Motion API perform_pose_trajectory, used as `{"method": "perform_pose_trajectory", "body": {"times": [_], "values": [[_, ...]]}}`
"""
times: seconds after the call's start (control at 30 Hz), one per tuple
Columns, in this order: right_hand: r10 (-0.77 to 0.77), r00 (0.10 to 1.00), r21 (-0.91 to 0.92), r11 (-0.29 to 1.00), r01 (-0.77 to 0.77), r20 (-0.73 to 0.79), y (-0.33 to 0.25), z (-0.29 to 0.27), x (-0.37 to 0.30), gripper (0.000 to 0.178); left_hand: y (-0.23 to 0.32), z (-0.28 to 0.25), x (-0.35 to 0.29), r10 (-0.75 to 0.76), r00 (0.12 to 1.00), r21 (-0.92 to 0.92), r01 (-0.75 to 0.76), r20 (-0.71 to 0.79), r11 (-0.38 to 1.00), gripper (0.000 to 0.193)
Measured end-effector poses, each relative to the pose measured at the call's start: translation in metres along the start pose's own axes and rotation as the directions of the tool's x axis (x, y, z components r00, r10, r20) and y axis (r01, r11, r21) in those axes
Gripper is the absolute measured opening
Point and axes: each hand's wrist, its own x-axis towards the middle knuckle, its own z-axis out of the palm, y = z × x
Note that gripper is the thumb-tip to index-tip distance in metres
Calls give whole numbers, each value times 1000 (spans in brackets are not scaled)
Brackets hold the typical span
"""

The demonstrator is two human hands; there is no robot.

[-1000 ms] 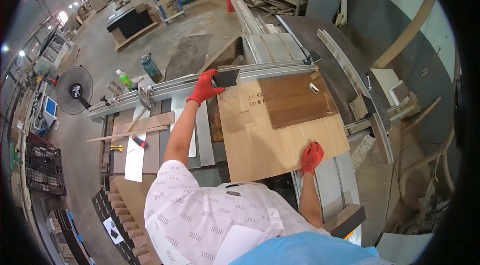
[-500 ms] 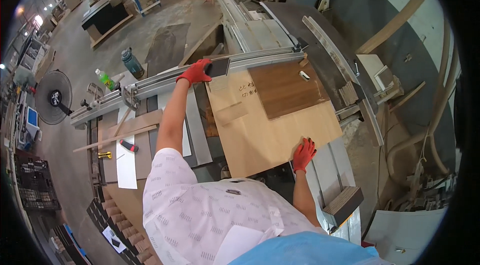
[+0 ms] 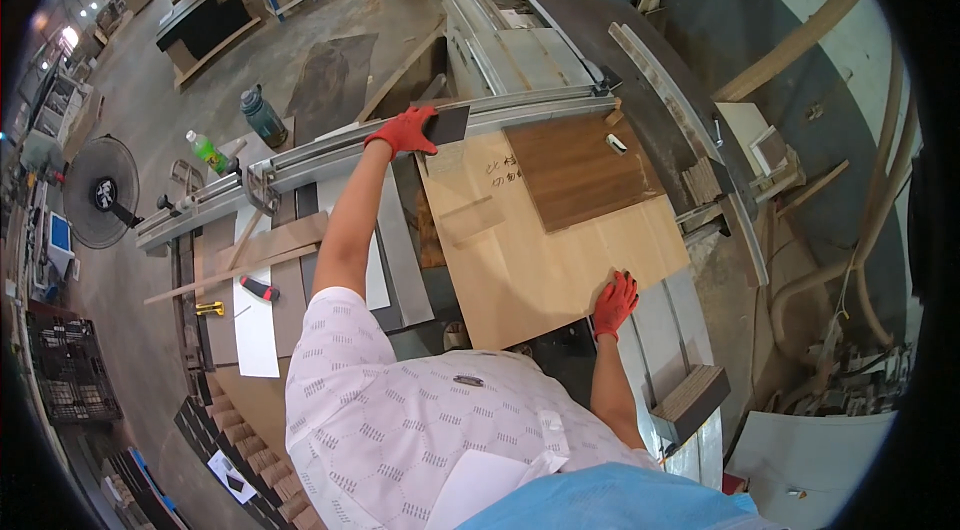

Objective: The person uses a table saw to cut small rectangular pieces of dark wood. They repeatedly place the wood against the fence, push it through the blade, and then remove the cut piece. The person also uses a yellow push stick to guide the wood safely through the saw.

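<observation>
Red-gloved left hand (image 3: 404,131) and right hand (image 3: 615,305) flank pale board (image 3: 540,280)

Seen from the head camera, a person in a patterned white shirt (image 3: 430,410) reaches across a workshop table. The left arm stretches nearly straight ahead, its hand by the board's far left corner. Thumb and fingers spread wide at the left end of a dark block (image 3: 454,124) beside the metal rail (image 3: 325,157); whether they grip it cannot be told. The right arm is held closer to the body, forearm angled forward, its hand laid on the board's near right edge with fingers extended, clasping nothing visible.

The board lies flat before the person, handwriting on its far part. A brown panel (image 3: 585,175) rests on its far right portion, topped by a small white object (image 3: 616,143). Left of the board, a red-and-black tool (image 3: 259,288) lies on a white sheet (image 3: 256,340).
</observation>
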Motion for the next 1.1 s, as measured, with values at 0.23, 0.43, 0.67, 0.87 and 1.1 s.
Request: {"method": "perform_pose_trajectory", "body": {"times": [0.23, 0.43, 0.67, 0.87, 1.1], "values": [[-5, 1000, 3, 1000, 5, -5, 4, -1, -4, 37, 11, -2, -2, -26, 1000, -3, 26, -2, 1000, 98], [6, 1000, -11, 1000, -7, -18, -1, 2, -2, 36, 38, -7, -16, -28, 984, 92, 45, -175, 995, 103], [-80, 990, 18, 996, 83, -114, 9, 8, -10, 38, 225, -95, -92, 462, 718, 225, -407, -520, 885, 67], [-98, 988, 25, 994, 102, -120, 5, 8, -8, 37, 351, -183, -181, 676, 135, 514, -548, -724, 660, 42], [26, 997, 40, 999, -23, -69, -13, 13, -16, 37, 403, -179, -198, 653, -117, 564, -630, -748, 533, 39]]}}
